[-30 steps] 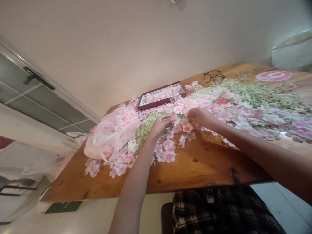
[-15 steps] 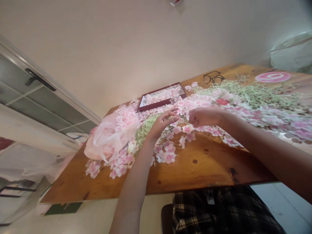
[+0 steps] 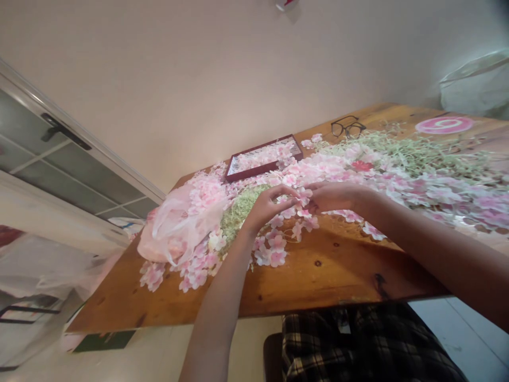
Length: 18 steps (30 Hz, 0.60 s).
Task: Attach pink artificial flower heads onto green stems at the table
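My left hand (image 3: 269, 208) reaches in over the pink blossoms, its thumb and fingers bent around towards a pale pink flower (image 3: 304, 196). That flower lies between my two hands, at the left hand's fingertips. My right hand (image 3: 332, 196) meets it from the other side, with the fingers pressed together and their tips partly hidden. Below the hands, loose pink and white blossoms (image 3: 277, 249) lie on the wooden table (image 3: 294, 289). Pale green shredded filling (image 3: 240, 209) is left of my left hand.
A dark red tray (image 3: 248, 172) with blossoms stands at the back edge. Glasses (image 3: 348, 129) and a round pink sign (image 3: 444, 125) lie further right. A sheer pink bag (image 3: 170, 228) is on the left. Green strands (image 3: 421, 154) and more flowers cover the right side.
My hands have come together, the left moving slightly right and the right slightly left. A pink flower now shows between their fingertips.
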Motion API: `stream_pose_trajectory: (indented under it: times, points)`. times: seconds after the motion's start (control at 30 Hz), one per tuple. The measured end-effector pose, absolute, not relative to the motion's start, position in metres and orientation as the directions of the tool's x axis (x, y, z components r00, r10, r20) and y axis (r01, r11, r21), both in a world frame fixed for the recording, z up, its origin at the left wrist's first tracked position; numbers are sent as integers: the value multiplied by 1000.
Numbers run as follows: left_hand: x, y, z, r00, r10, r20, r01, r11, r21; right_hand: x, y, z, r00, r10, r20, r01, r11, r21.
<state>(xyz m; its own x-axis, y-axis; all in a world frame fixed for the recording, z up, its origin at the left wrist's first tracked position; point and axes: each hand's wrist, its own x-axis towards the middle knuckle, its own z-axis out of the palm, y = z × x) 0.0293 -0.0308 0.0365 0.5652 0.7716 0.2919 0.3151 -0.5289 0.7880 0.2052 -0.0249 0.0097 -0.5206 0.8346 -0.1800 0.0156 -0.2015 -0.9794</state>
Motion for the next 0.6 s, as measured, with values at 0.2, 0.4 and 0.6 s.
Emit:
stream_pose_trajectory:
  times: [0.2,0.4,0.6]
  points:
    - [28,-23,31,395,855,336,277,-459,844,199,-29,22,-443,896,-38,-42,-63,-997]
    - [26,-19,28,351,888,296,299,-406,863,194,-36,28,-201,967,158,300,214,-930]
    - [25,-14,22,322,911,257,301,-356,885,193,-35,27,-175,960,220,390,273,-879]
